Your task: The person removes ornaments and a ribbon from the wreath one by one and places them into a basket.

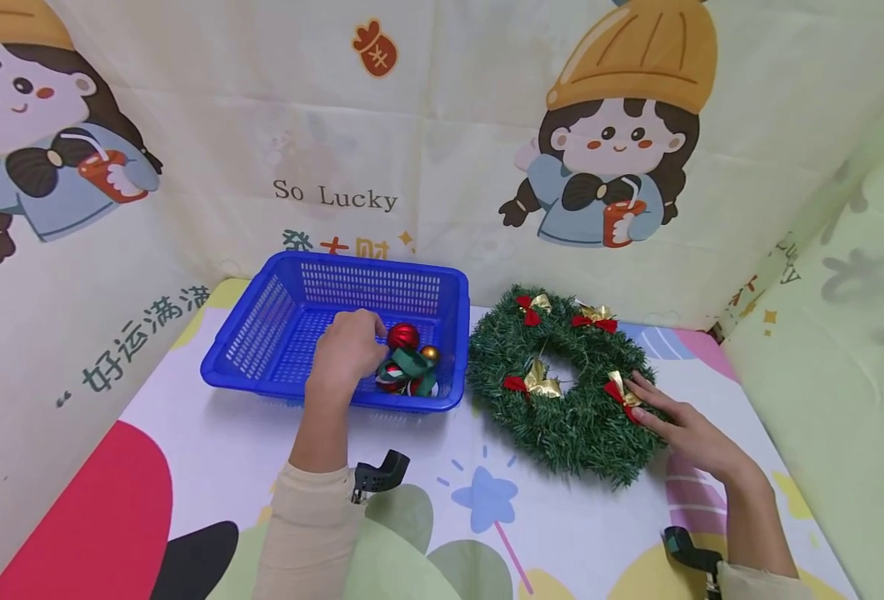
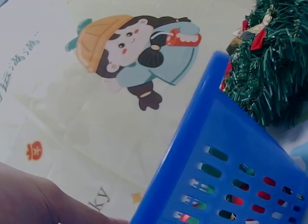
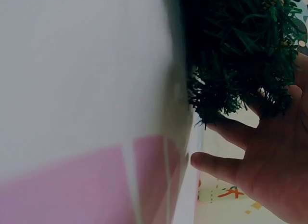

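In the head view my left hand reaches into the blue plastic basket, its fingertips beside a red ball ornament. What those fingertips do is mostly hidden behind the hand. A small gold ball and a dark green ribbon lie close by, with red-and-white pieces partly under the ribbon. On the right, my right hand rests on the edge of a green wreath decorated with several red and gold bows. In the right wrist view its fingers are spread, some behind the wreath's branches.
Basket and wreath stand side by side on a table with a printed cover. Behind them rises a cream cloth backdrop with cartoon figures, and a similar sheet hangs at the right. The basket's raised rim runs beside my left hand.
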{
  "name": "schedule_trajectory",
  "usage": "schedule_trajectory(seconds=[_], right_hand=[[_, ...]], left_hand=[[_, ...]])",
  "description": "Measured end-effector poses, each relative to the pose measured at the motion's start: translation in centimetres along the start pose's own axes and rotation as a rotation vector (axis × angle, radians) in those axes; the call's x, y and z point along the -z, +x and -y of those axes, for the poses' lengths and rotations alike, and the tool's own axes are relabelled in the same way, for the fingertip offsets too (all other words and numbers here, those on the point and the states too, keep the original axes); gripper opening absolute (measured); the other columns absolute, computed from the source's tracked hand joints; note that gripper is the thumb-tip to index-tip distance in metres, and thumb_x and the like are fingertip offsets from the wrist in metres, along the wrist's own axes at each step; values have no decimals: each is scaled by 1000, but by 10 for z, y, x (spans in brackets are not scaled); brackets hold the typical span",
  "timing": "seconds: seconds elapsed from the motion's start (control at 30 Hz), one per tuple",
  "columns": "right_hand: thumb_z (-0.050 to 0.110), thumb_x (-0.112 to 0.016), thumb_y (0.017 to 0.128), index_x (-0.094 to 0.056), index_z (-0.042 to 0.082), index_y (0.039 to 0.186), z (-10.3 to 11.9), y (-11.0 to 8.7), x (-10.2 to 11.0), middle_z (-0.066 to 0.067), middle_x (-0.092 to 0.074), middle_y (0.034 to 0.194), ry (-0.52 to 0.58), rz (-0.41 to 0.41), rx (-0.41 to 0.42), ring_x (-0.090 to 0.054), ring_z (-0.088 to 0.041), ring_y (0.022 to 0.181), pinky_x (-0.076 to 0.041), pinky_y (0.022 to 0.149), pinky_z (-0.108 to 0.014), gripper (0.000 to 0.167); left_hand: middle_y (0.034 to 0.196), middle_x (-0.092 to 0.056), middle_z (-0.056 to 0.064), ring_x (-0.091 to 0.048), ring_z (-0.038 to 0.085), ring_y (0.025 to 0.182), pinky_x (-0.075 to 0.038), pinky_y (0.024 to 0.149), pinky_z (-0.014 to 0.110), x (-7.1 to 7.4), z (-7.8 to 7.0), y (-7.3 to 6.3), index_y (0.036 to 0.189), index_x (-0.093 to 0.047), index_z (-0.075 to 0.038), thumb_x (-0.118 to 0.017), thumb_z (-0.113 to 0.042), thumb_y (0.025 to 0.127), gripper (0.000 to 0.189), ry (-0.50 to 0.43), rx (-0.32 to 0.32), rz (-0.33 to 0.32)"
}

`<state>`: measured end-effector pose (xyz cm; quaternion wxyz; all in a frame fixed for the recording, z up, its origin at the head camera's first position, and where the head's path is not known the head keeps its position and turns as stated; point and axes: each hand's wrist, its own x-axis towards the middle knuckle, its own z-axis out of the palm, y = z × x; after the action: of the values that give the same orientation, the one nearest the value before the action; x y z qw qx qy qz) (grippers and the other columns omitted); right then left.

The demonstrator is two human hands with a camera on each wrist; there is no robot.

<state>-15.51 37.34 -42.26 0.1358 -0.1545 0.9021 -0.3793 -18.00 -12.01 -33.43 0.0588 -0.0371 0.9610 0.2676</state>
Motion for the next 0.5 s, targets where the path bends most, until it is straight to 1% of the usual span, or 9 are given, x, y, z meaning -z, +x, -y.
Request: schedule_trajectory(seconds=[0.07, 0.13, 0.2, 0.3, 0.4, 0.47, 0.5], right_hand=[[29, -54, 110, -32, 9, 163, 1, -1, 1, -17, -10, 174, -25, -13, 5, -9, -61, 153, -19, 107, -85, 61], [29, -54, 110, -33, 8, 163, 2, -1, 2, -18, -13, 174, -56, -31, 11, -12, -61, 152, -21, 106, -85, 61], [29, -54, 109, -35, 8, 162, 3, -2, 3, -19, -18, 173, -84, -54, 21, -16, -61, 151, -22, 106, -84, 60], [29, -55, 109, -37, 9, 162, 6, -3, 5, -21, -22, 171, -115, -80, 30, -19, -61, 151, -24, 105, -84, 59], [30, -55, 109, -39, 10, 161, 10, -3, 7, -22, -25, 170, -154, -115, 26, -22, -62, 149, -25, 104, -84, 59], [31, -56, 109, -41, 10, 160, 15, -4, 7, -23, -28, 169, -200, -173, 29, -26, -63, 147, -28, 102, -83, 57], [30, -56, 109, -44, 9, 158, 18, -4, 7, -24, -32, 167, -229, -224, 37, -30, -63, 145, -30, 101, -82, 55]], left_hand=[[129, -70, 21, -67, 39, 111, -58, 94, 53, 1, -1, -4, 129, -69, -1, -66, -13, 101, 30, -11, -27, -15], [123, -72, 20, -69, 36, 103, -60, 88, 49, 0, -2, -8, 131, -67, -1, -64, -14, 102, 32, -29, -60, -25], [122, -71, 20, -68, 34, 103, -60, 86, 47, -1, -3, -12, 134, -65, -1, -62, -15, 104, 33, -28, -99, -31], [127, -67, 20, -65, 36, 113, -58, 95, 50, -3, -4, -17, 140, -61, -2, -59, -16, 106, 37, -5, -147, -37], [141, -60, 21, -58, 40, 131, -50, 108, 57, -5, -2, -23, 147, -55, -3, -58, -19, 107, 44, 32, -183, -46], [148, -55, 23, -53, 43, 139, -45, 114, 59, -7, -1, -27, 152, -50, -2, -57, -20, 107, 49, 53, -215, -57], [152, -53, 23, -50, 43, 142, -42, 116, 60, -8, 0, -29, 154, -47, -2, -57, -21, 107, 51, 62, -229, -60]])
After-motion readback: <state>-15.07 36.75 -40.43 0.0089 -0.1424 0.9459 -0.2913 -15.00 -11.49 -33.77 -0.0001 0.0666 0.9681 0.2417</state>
